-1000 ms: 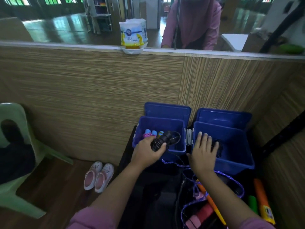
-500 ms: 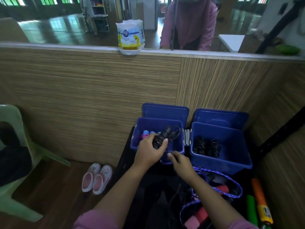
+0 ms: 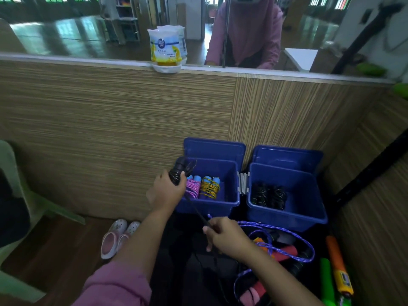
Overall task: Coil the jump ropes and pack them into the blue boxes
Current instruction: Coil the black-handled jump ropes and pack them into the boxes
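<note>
Two open blue boxes stand side by side against the wooden wall. The left box (image 3: 229, 203) holds a pink coiled rope (image 3: 192, 189) and a yellow one (image 3: 209, 188), both with blue handles. The right box (image 3: 309, 215) holds black coiled ropes (image 3: 268, 195). My left hand (image 3: 167, 192) grips the black jump rope's handles (image 3: 178, 172) by the left box's near left corner. Its thin black cord (image 3: 196, 209) runs taut down to my right hand (image 3: 225, 237), which pinches it. A loose purple rope (image 3: 284, 240) lies below the boxes.
Red, orange and pink handles lie among the ropes at lower right, beside an orange tube (image 3: 336, 263) and a green tube (image 3: 326, 281). A pair of pink clogs (image 3: 119, 236) sits on the floor and a green chair (image 3: 13, 195) stands left. An air-freshener tub (image 3: 166, 50) rests on the ledge.
My left hand carried the black handles left and up, off the left box. My right hand left the right box, came down and took hold of the black cord.
</note>
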Tool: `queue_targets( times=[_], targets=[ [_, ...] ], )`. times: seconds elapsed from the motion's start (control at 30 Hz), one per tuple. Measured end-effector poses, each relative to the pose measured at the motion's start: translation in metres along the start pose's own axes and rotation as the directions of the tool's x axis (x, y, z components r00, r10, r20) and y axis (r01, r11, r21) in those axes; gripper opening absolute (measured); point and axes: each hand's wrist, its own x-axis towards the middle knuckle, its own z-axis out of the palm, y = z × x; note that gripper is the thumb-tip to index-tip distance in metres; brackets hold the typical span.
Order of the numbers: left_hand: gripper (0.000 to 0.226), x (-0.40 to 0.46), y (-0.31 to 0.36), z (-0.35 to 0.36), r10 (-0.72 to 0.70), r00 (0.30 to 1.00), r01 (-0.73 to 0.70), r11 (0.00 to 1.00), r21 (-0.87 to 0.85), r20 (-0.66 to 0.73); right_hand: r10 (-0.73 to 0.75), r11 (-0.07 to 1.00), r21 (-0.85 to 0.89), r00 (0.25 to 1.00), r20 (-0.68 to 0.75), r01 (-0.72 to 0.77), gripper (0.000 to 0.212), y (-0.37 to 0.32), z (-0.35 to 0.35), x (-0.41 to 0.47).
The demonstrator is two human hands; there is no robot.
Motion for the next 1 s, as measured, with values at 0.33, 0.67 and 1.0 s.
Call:
queue_targets(
  times=[0.33,0.67,1.0],
  targets=[
    [0.063,-0.038,-0.017,0.014,0.628,0.625,-0.761,0.624,0.181,0.464,-0.362,0.710,-0.663,0.931,-0.054,0.237,0.018,-0.013,-0.087,0.007],
    [0.074,-0.060,-0.008,-0.023,0.720,0.442,-0.562,0.687,-0.461,0.535,-0.343,0.828,-0.455,0.938,0.053,0.328,0.024,0.028,-0.111,0.046],
    [0.030,-0.043,0.009,-0.027,0.560,0.793,-0.250,0.658,-0.711,0.239,-0.146,0.829,0.553,0.987,0.062,0.088,0.047,0.017,-0.080,0.048]
  ],
)
